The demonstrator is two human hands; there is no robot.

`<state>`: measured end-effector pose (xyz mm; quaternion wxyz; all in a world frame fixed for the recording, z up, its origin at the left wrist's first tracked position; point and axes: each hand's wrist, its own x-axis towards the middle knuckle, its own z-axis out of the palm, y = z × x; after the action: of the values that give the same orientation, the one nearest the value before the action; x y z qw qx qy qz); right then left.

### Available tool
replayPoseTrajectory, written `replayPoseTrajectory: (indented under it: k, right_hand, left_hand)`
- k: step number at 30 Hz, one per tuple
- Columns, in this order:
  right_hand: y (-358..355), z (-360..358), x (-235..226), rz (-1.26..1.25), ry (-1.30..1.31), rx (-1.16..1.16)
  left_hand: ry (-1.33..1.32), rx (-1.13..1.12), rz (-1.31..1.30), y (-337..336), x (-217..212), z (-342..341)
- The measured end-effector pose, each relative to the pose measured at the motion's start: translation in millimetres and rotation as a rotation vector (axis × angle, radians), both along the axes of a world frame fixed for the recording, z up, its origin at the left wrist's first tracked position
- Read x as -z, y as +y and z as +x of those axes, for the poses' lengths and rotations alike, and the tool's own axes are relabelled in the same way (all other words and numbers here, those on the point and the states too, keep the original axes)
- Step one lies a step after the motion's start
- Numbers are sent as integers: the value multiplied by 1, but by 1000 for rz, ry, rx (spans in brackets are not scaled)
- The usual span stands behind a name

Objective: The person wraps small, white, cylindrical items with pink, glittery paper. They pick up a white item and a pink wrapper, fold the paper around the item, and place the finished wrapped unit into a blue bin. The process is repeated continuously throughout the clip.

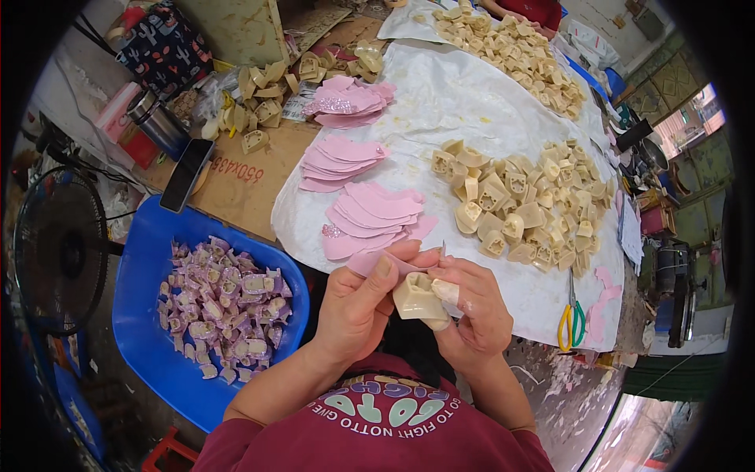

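Observation:
My left hand (354,303) pinches a pink sheet piece (364,262) between thumb and fingers, close against a cream, hollow-topped shoe heel (417,299). Gripping that heel is my right hand (478,315), with pale covers on its thumb and a finger. A thin pointed tip (443,248) pokes up by the right fingers; its other end is hidden. Just beyond my hands, stacks of pink pieces (373,216) lie on the white cloth (425,102). A heap of loose cream heels (527,204) spreads to their right.
At the left stands a blue tub (149,346) of pink-covered heels (228,311). Yellow-and-green-handled scissors (572,318) lie at the cloth's right edge. A phone (187,175), a steel flask (157,122) and a fan (63,236) are at the left. Another person (531,12) sits at the far end.

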<state>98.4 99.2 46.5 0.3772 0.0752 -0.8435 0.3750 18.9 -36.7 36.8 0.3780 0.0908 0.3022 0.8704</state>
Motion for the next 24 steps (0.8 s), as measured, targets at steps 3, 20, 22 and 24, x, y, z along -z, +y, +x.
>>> replayPoseTrajectory:
  k: [3, 20, 22, 24]
  right_hand:
    - [0, 0, -1, -5, 10, 7]
    - [20, -4, -12, 343, -150, 111]
    - [20, -3, -13, 371, -167, 109]
    - [20, -2, -14, 397, -197, 104]
  left_hand:
    - [-12, 11, 7, -1, 0, 0]
    - [299, -123, -369, -4, 3, -9]
    - [227, -58, -345, -5, 6, -10]
    - [161, -12, -353, -5, 7, -12]
